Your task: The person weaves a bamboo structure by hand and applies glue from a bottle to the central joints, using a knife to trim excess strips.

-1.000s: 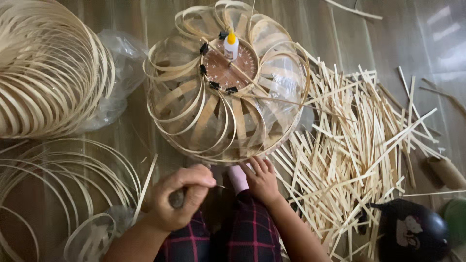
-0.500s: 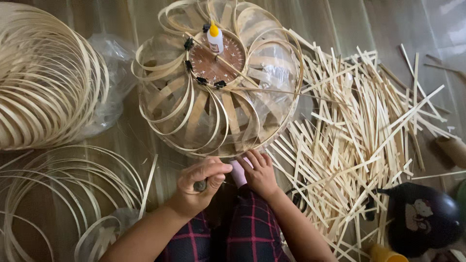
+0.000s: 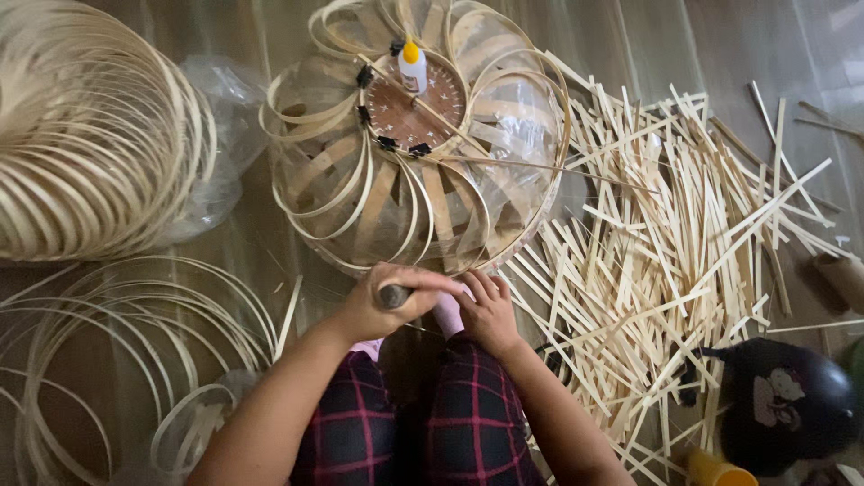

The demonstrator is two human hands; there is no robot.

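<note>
Left hand (image 3: 382,301): fingers closed on one dark handle (image 3: 393,295).
Right hand (image 3: 489,310): fingers curled, touching frame rim.
Frame (image 3: 414,135): one, on floor, before both hands.
Glue bottle (image 3: 412,67): one, atop frame.

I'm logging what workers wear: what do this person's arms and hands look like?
Both forearms are bare, with no sleeves in view. The left hand and right hand wear no gloves; no rings, watch or bracelets are visible.

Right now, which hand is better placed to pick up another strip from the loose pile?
Probably the right hand: it sits beside the pile of bamboo strips, fingers loose. The left hand is closed on a dark-handled tool.
</note>
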